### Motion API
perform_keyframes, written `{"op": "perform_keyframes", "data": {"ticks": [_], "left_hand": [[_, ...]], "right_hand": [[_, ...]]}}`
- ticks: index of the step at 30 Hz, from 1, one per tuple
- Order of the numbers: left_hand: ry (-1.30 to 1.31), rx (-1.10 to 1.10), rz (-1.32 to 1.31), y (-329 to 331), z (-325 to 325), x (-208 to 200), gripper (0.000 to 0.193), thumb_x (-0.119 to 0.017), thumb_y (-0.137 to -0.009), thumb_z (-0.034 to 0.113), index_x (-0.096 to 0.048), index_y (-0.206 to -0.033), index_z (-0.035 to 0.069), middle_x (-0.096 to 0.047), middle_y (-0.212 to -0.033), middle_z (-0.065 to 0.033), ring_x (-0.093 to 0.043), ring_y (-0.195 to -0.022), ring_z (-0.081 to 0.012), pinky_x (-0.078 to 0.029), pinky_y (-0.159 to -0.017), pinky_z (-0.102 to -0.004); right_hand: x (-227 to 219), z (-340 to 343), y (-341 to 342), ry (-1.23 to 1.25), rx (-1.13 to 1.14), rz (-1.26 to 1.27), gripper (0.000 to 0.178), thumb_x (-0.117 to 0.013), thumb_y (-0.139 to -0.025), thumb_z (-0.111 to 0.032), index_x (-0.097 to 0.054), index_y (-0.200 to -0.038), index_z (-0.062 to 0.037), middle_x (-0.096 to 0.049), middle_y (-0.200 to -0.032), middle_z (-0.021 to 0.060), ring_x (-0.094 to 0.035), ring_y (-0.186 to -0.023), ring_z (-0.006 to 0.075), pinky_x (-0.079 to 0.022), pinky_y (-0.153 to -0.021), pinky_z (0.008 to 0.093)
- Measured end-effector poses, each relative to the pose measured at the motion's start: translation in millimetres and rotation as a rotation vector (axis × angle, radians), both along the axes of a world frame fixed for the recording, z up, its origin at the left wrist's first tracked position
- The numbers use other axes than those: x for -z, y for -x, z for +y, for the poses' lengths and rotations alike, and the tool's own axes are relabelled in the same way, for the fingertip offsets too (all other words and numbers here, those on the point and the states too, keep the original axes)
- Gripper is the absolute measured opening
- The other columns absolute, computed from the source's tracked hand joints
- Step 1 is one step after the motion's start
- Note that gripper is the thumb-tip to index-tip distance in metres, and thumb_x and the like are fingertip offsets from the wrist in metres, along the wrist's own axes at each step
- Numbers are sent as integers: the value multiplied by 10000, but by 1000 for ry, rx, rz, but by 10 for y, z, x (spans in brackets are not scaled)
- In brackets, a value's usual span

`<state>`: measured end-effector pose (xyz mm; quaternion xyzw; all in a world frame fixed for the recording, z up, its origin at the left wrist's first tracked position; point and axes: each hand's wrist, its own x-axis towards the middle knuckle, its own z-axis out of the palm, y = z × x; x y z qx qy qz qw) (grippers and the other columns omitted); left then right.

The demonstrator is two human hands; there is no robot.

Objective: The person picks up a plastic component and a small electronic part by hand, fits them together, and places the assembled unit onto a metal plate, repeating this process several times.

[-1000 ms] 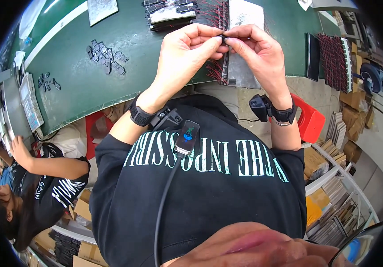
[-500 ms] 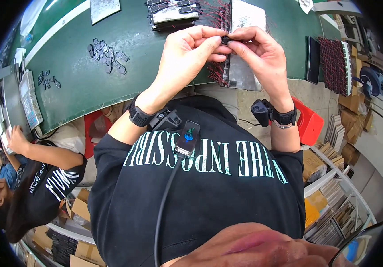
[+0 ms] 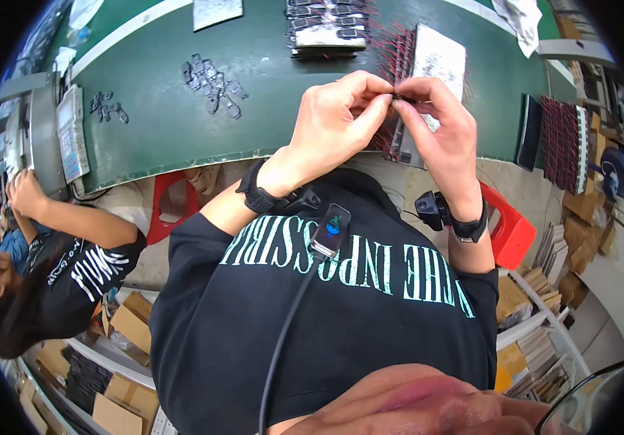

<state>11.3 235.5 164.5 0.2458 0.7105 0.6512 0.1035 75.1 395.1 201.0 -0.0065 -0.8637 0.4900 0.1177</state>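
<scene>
My left hand point(image 3: 330, 123) and my right hand point(image 3: 444, 123) meet above the front of the green table. Between thumbs and forefingers, both pinch a small black part point(image 3: 400, 98). The fingertips cover most of it, so its exact kind does not show. Just behind and below the hands lies a grey-white flat board point(image 3: 440, 58). Thin red and black wires point(image 3: 393, 52) spread along its left edge. Left of my left hand, a loose pile of small black plastic parts point(image 3: 214, 87) lies on the table.
A stack point(image 3: 328, 40) topped with rows of black parts stands at the back. A smaller cluster of black parts point(image 3: 111, 109) lies far left. At right is a wired board point(image 3: 562, 145); below it, a red stool point(image 3: 509, 228). Another person point(image 3: 87, 254) works at left.
The whole view has shifted, so the table and its things appear farther right and lower. Both hands still pinch the small black part, which is now more hidden by the fingertips.
</scene>
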Motion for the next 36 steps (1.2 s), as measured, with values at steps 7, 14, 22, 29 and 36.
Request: {"op": "perform_keyframes", "data": {"ticks": [7,14,22,29,36], "left_hand": [[-8,-261,-177,500,-280,-91,155,-660,-902,114,-680,-991,-11,-725,-796,-64,-686,-713,-97,-531,-617,-247],[470,-457,85,561,-194,-338,95,-634,-913,81,-627,-974,9,-693,-752,-105,-647,-614,-142,-476,-560,-285],[342,-505,156,603,-312,-18,150,-654,-907,111,-621,-1007,4,-688,-720,-90,-634,-604,-155,-473,-572,-297],[241,-613,363,640,-1138,117,181,-685,-931,137,-687,-1030,-14,-710,-819,-40,-643,-728,-69,-500,-664,-194],[773,-503,555,309,-1214,307,148,-705,-847,165,-737,-975,98,-688,-833,-61,-660,-764,-216,-538,-694,-317]], "right_hand": [[-176,244,-256,-271,48,115,280,-700,-826,31,-676,-1102,-8,-656,-996,89,-640,-866,167,-517,-795,299],[66,185,-610,-410,-70,-31,254,-736,-781,8,-705,-1031,-27,-637,-979,98,-626,-908,245,-506,-787,341],[253,198,-634,-492,-51,11,241,-754,-757,-16,-697,-990,-40,-631,-971,96,-614,-917,272,-501,-791,364],[182,182,-646,-584,-84,-2,264,-727,-770,9,-662,-1023,-32,-619,-957,116,-611,-910,289,-496,-791,375],[246,367,-832,-184,-33,-259,191,-657,-874,19,-636,-1062,-2,-641,-982,66,-617,-938,157,-468,-815,271]]}}
